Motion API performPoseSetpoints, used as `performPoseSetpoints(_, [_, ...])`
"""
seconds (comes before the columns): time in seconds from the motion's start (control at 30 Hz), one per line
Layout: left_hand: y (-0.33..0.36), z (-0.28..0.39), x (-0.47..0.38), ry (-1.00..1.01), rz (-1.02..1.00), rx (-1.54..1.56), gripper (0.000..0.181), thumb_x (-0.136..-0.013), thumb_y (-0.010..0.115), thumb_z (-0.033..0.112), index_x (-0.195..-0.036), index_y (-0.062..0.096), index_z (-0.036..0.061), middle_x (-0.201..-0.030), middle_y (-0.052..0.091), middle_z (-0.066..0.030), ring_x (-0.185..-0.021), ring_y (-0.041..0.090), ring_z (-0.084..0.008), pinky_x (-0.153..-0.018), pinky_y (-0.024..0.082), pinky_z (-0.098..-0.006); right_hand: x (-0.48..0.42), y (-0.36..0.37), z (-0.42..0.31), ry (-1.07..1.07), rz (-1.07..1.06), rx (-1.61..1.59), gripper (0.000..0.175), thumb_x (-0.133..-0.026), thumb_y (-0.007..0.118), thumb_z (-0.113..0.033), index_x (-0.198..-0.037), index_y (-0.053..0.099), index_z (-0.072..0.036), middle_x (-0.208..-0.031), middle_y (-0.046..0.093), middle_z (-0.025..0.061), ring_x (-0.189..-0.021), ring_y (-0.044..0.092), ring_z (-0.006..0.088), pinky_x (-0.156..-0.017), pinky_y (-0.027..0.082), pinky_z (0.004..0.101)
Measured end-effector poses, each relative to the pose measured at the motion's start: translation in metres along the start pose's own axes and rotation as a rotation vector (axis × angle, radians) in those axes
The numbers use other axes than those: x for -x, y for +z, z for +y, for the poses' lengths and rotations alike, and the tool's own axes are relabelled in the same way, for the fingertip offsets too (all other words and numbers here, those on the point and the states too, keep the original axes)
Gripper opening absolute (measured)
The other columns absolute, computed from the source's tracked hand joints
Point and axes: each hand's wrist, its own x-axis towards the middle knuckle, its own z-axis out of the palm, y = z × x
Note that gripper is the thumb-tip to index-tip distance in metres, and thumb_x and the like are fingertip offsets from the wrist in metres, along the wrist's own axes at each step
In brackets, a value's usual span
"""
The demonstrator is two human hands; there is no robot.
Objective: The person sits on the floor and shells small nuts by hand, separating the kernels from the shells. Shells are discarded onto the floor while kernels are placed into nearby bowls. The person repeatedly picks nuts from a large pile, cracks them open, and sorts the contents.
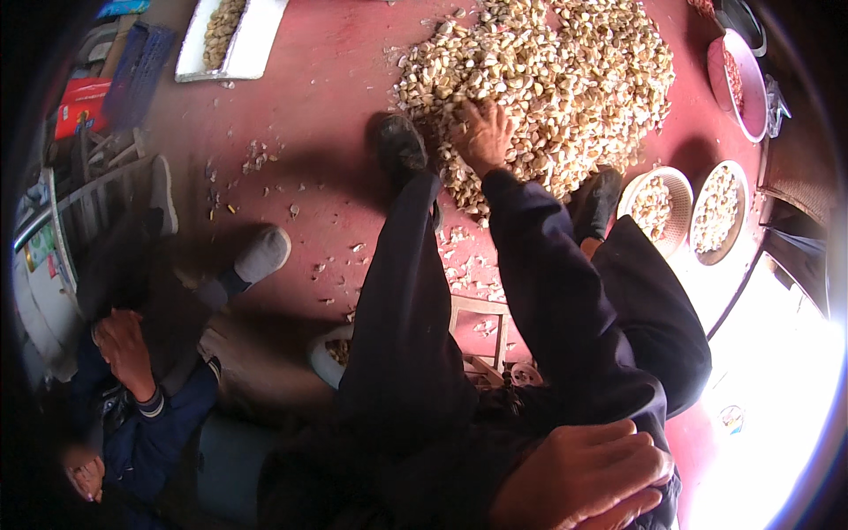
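A large heap of pale brown, clove-like pieces lies on the red floor; their exact kind is unclear. My right hand reaches palm down onto the heap's near left part, fingers spread over the pieces; nothing is seen gripped. At the bottom right, my left hand lies across my right sleeve, its palm and anything under it hidden. My dark shoes flank the heap's near edge. Right of it stand a perforated basket with similar pieces and a round tray with paler ones.
At the left sits another person, hands near the lap and shoes on the floor. A pink basin with reddish pieces is at upper right. A white foam box stands at upper left. Flakes litter the floor near a wooden stool frame.
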Motion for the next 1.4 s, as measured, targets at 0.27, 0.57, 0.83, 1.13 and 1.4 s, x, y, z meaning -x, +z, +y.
performPoseSetpoints(0.27, [-0.019, -0.005, -0.006, -0.032, -0.112, 0.118, 0.015, -0.076, 0.071, 0.010, -0.084, 0.059, 0.0049, -0.072, 0.052, -0.0048, -0.062, 0.052, -0.0223, -0.055, 0.042, -0.0344, 0.072, 0.000, 0.004, -0.190, -0.024, -0.002, 0.052, -0.076, 0.066, -0.023, -0.127, 0.059, -0.021, -0.145, 0.039, 0.0115, -0.138, 0.028, 0.0389, -0.112, 0.019, 0.0592])
performPoseSetpoints(0.57, [-0.028, -0.009, -0.004, -0.047, -0.185, 0.151, 0.015, -0.078, 0.070, 0.012, -0.083, 0.058, 0.0051, -0.072, 0.051, -0.0057, -0.064, 0.053, -0.0232, -0.056, 0.042, -0.0354, 0.136, -0.008, 0.024, -0.188, -0.021, -0.294, 0.035, -0.077, 0.068, -0.008, -0.111, 0.067, -0.014, -0.126, 0.059, 0.0098, -0.126, 0.048, 0.0345, -0.104, 0.041, 0.0443])
performPoseSetpoints(0.83, [-0.032, -0.010, -0.001, -0.065, -0.242, 0.166, 0.015, -0.079, 0.070, 0.014, -0.083, 0.058, 0.0054, -0.072, 0.051, -0.0065, -0.065, 0.053, -0.0240, -0.057, 0.042, -0.0362, 0.072, -0.023, 0.083, 0.077, -0.035, -0.150, 0.024, -0.086, 0.060, -0.016, -0.109, 0.064, -0.013, -0.088, 0.069, 0.0132, -0.073, 0.066, 0.0318, -0.060, 0.052, 0.0432])
performPoseSetpoints(1.13, [-0.038, -0.009, 0.000, -0.072, -0.280, 0.152, 0.016, -0.081, 0.069, 0.015, -0.082, 0.057, 0.0056, -0.072, 0.051, -0.0074, -0.067, 0.053, -0.0249, -0.059, 0.042, -0.0372, 0.052, -0.016, 0.094, 0.071, -0.315, 0.172, 0.027, -0.088, 0.057, -0.024, -0.110, 0.054, -0.010, -0.089, 0.067, 0.0173, -0.083, 0.065, 0.0392, -0.075, 0.047, 0.0541])
performPoseSetpoints(1.4, [-0.025, 0.007, 0.003, -0.140, -0.355, 0.040, 0.017, -0.083, 0.069, 0.017, -0.082, 0.056, 0.0058, -0.072, 0.051, -0.0082, -0.068, 0.054, -0.0258, -0.060, 0.042, -0.0381, 0.084, -0.016, 0.083, 0.143, 0.047, -0.520, 0.025, -0.090, 0.059, -0.019, -0.104, 0.058, 0.001, -0.077, 0.065, 0.0192, -0.067, 0.063, 0.0343, -0.062, 0.050, 0.0425])
